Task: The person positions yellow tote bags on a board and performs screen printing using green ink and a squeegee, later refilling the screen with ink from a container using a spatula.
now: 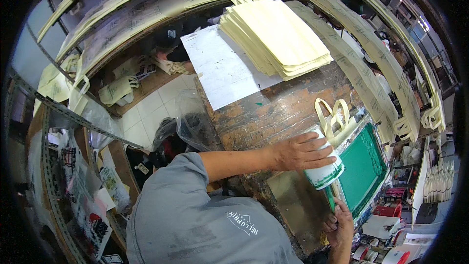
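Note:
My left hand [300, 151] is wrapped round a white tub [323, 172], which it holds tilted beside the screen frame. Green ink is smeared round the tub's lower rim. Just below that rim, my right hand [338, 222] is closed on a green-coated spatula [330, 199]; its upper end is hidden by the tub. To the right lies a screen-printing frame [362, 166] with green ink over its mesh and thicker ink along its edges. A cream tote bag [341, 128] with two loop handles lies at the frame's far left side, partly covered by my left hand and the tub.
A stack of cream tote bags [281, 34] rests on a white board [215, 71] at the far side of the stained wooden table [244, 127]. Racks of printed bags [351, 44] stand behind and to the right. A plastic bag [193, 122] hangs by the table's left edge.

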Tool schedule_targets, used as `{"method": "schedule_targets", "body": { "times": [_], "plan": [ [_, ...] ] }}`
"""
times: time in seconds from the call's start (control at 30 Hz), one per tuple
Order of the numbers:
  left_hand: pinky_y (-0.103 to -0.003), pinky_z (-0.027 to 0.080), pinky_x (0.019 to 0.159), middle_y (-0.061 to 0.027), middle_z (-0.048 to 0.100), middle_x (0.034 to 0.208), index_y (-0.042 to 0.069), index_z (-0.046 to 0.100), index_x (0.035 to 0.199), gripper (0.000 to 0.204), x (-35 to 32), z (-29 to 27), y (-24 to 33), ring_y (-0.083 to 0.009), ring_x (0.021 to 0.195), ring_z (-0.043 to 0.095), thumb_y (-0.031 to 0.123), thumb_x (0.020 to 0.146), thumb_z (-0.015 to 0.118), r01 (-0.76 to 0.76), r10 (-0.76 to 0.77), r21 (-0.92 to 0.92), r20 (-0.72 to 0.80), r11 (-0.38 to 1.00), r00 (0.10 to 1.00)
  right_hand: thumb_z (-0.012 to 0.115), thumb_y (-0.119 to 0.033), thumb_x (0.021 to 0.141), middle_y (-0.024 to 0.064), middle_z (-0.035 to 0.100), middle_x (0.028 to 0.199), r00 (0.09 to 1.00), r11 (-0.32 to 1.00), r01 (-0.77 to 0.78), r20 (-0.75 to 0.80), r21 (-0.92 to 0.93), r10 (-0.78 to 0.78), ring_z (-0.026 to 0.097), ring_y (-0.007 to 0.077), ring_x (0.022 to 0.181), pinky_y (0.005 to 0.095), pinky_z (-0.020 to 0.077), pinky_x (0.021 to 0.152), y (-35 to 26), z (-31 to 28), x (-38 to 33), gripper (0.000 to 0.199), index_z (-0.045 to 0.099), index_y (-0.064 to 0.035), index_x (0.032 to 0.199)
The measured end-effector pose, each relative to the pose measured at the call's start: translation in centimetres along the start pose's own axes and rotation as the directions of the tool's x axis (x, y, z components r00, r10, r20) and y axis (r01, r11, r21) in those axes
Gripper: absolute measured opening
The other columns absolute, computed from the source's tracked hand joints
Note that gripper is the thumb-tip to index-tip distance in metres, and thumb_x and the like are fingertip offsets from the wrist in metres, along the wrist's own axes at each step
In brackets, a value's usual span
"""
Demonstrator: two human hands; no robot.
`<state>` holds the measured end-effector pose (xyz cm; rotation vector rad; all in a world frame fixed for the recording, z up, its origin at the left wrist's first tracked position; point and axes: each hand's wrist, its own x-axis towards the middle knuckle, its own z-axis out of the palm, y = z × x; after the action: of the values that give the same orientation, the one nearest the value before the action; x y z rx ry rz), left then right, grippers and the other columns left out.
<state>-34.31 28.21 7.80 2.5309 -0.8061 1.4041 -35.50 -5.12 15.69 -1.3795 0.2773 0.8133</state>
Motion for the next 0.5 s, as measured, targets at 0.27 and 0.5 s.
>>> {"method": "schedule_targets", "body": {
  "times": [0.27,0.5],
  "plan": [
    [-0.055,0.031,0.130,-0.0122,0.053,0.161,0.013,0.056,0.152,0.052,-0.6,0.7,0.0,-0.0346,0.152,0.046,0.020,0.101,0.060,0.138,-0.138,-0.003,0.065,0.990,0.988,0.069,-0.019,0.104,-0.0051,0.050,0.073,0.985,0.987,0.136,-0.097,-0.087,-0.144,0.044,0.0057,0.053,0.0209,0.0339,0.045,-1.6,-1.3,-3.7,0.035,0.065,-0.0048,0.135],
    [-0.056,0.034,0.129,-0.0156,0.053,0.159,0.011,0.049,0.154,0.087,2.2,1.3,-0.4,-0.0389,0.151,0.045,0.017,0.077,0.087,0.243,-0.253,-0.116,-0.080,0.963,0.964,0.068,-0.020,0.107,-0.0051,0.048,0.074,0.985,0.985,0.173,-0.001,0.013,-0.173,0.041,0.0049,0.056,0.0210,0.0336,0.048,-2.7,-3.6,-4.9,0.035,0.066,-0.0037,0.137]
  ]
}}
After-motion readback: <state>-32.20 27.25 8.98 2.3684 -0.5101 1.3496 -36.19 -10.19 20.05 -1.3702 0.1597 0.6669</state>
